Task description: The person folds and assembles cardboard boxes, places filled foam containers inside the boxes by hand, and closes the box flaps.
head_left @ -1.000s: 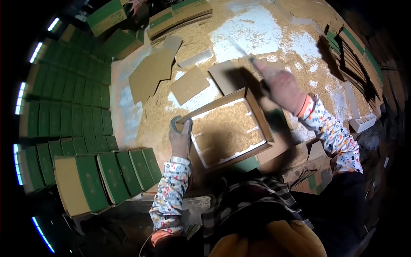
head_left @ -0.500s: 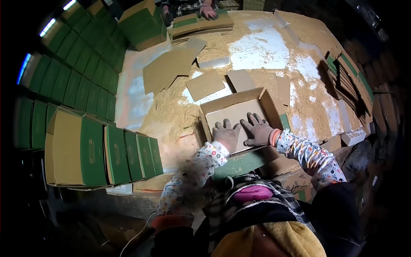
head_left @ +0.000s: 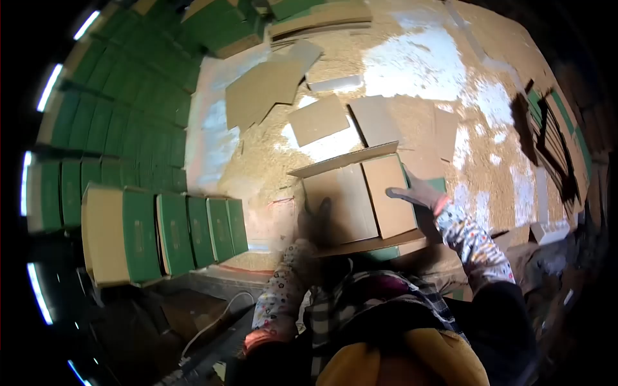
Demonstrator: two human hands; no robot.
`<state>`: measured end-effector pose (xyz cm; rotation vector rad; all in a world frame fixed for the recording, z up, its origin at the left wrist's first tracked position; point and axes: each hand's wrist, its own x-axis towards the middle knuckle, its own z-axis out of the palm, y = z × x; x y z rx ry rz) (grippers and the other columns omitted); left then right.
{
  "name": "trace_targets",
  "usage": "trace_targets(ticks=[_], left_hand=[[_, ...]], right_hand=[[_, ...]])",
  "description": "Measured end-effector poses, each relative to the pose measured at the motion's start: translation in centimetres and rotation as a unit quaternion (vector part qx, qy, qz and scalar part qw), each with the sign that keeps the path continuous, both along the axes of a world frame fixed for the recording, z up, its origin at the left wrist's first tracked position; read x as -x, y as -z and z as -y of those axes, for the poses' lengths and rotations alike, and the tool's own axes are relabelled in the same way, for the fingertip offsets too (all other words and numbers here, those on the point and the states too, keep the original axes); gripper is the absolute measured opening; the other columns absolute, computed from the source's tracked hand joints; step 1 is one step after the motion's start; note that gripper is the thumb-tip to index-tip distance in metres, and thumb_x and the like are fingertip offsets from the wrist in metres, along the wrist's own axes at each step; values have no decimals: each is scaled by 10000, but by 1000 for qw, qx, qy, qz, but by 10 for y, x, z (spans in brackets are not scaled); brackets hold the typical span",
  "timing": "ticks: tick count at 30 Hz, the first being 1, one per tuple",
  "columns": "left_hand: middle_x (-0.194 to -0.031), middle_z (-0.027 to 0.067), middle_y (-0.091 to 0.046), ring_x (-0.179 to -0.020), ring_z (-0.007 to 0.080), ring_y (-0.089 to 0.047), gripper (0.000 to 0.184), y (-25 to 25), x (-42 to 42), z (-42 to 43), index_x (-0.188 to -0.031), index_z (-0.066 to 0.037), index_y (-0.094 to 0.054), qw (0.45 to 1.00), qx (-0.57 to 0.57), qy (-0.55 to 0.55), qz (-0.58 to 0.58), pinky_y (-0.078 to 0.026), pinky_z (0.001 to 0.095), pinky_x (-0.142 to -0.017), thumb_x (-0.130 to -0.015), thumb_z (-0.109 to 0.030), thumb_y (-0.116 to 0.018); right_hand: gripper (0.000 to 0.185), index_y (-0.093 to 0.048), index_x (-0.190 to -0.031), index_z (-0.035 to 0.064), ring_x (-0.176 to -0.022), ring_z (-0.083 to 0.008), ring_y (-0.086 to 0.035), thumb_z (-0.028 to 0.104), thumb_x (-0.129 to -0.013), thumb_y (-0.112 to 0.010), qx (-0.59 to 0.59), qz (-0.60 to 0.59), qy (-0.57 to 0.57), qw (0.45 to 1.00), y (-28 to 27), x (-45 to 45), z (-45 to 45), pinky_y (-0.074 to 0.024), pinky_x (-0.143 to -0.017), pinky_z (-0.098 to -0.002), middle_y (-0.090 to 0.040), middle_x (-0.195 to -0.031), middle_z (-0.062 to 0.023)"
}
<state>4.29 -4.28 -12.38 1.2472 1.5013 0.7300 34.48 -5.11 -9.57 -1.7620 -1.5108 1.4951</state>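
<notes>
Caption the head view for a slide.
Right hand on a cardboard box with its side flaps folded in, left hand blurred at the opposite side; green boxes stand nearby.

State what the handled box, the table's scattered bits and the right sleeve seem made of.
Handled box: likely cardboard, matt brown, given its creased, stiff flaps. Scattered bits: dull tan flecks, perhaps sawdust or husks; too fine to tell. Right sleeve: apparently fabric, flower-printed, as its wrinkles suggest.

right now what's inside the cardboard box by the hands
Two cardboard panels show across the top of the cardboard box; anything beneath them is covered and cannot be seen.
</notes>
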Motion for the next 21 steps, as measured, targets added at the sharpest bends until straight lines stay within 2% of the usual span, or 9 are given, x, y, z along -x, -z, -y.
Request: trace_targets(ticks=[4, 8, 10, 13, 15, 17, 19, 20, 21], left_hand=[[-946, 124, -662, -838, 191, -621, 426, 43, 30, -23, -1008, 15, -612, 988, 144, -1, -51, -486, 317, -713, -888, -392, -579], [-1087, 131, -641, -997, 175, -603, 316, 5, 93, -3, -1148, -1, -590, 906, -1, -153, 395, -433, 263, -901, -956, -221, -469], [-1121, 163, -613, -987, 216, -605, 307, -124, 142, 49, -1129, 38, -576, 939, -203, -117, 252, -465, 304, -861, -934, -167, -458], [-1082, 201, -598, -990, 306, -574, 405, -241, 241, 63, -1099, 97, -543, 595, -736, -184, -266, -451, 382, -856, -931, -249, -417], [-1261, 186, -471, -1093, 280, -497, 467, -298, 307, 54, -1258, 61, -435, 560, -686, -398, -239, -397, 373, -933, -943, -281, -470], [-1272, 140, -455, -1088, 257, -480, 552, -288, 438, 17, -1345, -16, -359, 637, -518, -570, -34, -373, 370, -962, -935, -358, -500], [-1317, 132, -461, -1139, 252, -485, 557, -221, 558, -31, -1312, -29, -417, 717, -502, -379, 300, -412, 391, -943, -951, -453, -416], [-1304, 137, -481, -1142, 248, -491, 542, -175, 595, -50, -1294, -23, -438, 708, -545, -441, -84, -408, 378, -955, -960, -447, -388], [-1290, 141, -497, -1141, 245, -497, 520, -177, 582, -55, -1279, -15, -454, 683, -565, -452, -95, -401, 365, -968, -966, -423, -375]], right_hand=[[965, -151, -1427, -26, -1215, -323, -455, 451, -776, -679, -58, -102, 111, 987, 32, 18, 36, -363, -1016, -343, -441, -1333, -238], [572, -394, -1341, 9, -1067, -222, -545, 302, -888, -583, -39, -360, 206, 909, 32, 32, 58, -437, -926, -328, -558, -1186, -120], [487, -441, -1319, 26, -1066, -200, -536, 295, -924, -532, -82, -396, 184, 896, 30, 34, 53, -454, -907, -322, -566, -1163, -95], [570, -417, -1333, 7, -1191, -239, -489, 378, -914, -526, -152, -490, 122, 850, -140, 142, 31, -417, -1004, -357, -508, -1288, -160], [567, -399, -1336, 11, -1186, -250, -496, 373, -917, -522, -165, -593, 37, 787, -198, 210, 4, -429, -995, -383, -500, -1293, -157], [609, -405, -1328, 16, -1172, -258, -501, 420, -893, -543, -73, -624, 48, 776, -277, 293, -7, -446, -962, -392, -483, -1306, -149], [750, -375, -1348, 17, -1232, -263, -412, 532, -834, -559, -177, -499, 37, 847, -310, 368, -25, -379, -999, -396, -422, -1342, -169], [866, -332, -1374, 13, -1297, -267, -327, 609, -791, -567, -297, -398, -26, 867, -305, 398, -50, -299, -1060, -396, -370, -1372, -192], [853, -340, -1362, 13, -1250, -268, -354, 610, -794, -563, -292, -379, -31, 878, -309, 425, -59, -319, -1022, -397, -393, -1330, -185]])
